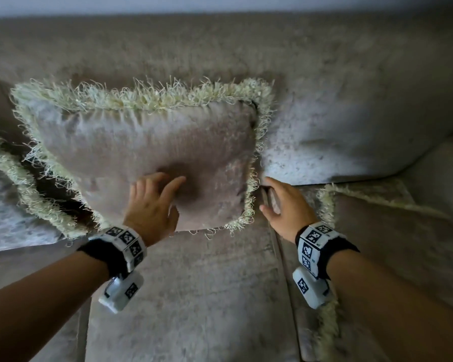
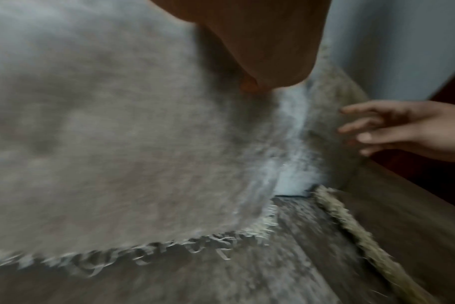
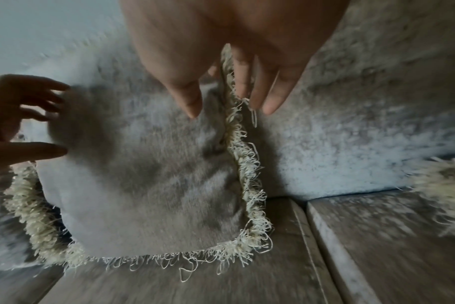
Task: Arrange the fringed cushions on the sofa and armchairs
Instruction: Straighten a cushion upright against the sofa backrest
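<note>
A beige cushion (image 1: 147,142) with a pale fringe leans upright against the sofa back (image 1: 351,87), with a dent in its face. My left hand (image 1: 152,202) lies open on the cushion's lower front, fingers spread and straight. My right hand (image 1: 285,205) is open beside the cushion's right edge, fingers extended near the fringe (image 3: 242,156). In the right wrist view my right fingers (image 3: 270,102) hang straight over that fringe and the left hand (image 3: 21,115) touches the cushion (image 3: 143,174). The left wrist view is blurred and shows the cushion face (image 2: 117,144) and the right hand (image 2: 392,129).
A second fringed cushion (image 1: 392,244) lies flat on the seat at the right. A third fringed cushion (image 1: 5,178) shows at the left edge. The sofa seat (image 1: 194,296) has a seam running under my right wrist.
</note>
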{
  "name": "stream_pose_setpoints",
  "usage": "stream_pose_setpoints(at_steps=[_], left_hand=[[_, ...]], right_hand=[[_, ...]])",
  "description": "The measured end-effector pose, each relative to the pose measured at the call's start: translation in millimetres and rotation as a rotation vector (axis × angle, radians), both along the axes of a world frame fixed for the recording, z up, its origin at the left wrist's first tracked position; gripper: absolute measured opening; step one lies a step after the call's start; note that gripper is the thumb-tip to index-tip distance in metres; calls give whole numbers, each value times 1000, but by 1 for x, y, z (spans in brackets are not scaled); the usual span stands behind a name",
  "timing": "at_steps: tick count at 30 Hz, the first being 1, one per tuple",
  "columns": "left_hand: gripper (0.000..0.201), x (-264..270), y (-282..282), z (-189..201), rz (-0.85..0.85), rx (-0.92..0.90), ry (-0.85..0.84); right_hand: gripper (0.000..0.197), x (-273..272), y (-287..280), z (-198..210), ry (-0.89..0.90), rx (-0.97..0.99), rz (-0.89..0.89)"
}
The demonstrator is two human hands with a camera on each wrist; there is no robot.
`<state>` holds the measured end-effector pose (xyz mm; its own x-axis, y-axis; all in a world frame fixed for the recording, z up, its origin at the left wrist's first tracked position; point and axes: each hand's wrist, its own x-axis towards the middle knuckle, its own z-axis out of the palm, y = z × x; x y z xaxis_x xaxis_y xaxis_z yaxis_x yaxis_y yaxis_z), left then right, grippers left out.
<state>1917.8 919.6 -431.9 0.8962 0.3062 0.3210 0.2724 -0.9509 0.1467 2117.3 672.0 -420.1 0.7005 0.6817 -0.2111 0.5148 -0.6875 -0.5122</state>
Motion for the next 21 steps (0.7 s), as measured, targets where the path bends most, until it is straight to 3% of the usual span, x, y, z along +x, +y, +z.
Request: stream_pose_setpoints(at_steps=[4, 9, 15, 21], left_hand=[[54, 52, -68, 20, -233, -6, 155], [52, 90, -154, 63, -183, -171, 405], [57, 112, -256, 123, -171, -211, 626], [62, 148, -346, 120, -215, -344, 709]], right_hand=[[49, 0, -55, 18, 61, 55, -91], [39, -1, -129, 58, 126, 99, -250], [36, 13, -238, 121, 144, 42, -330], [49, 49, -343, 138, 216, -139, -385]])
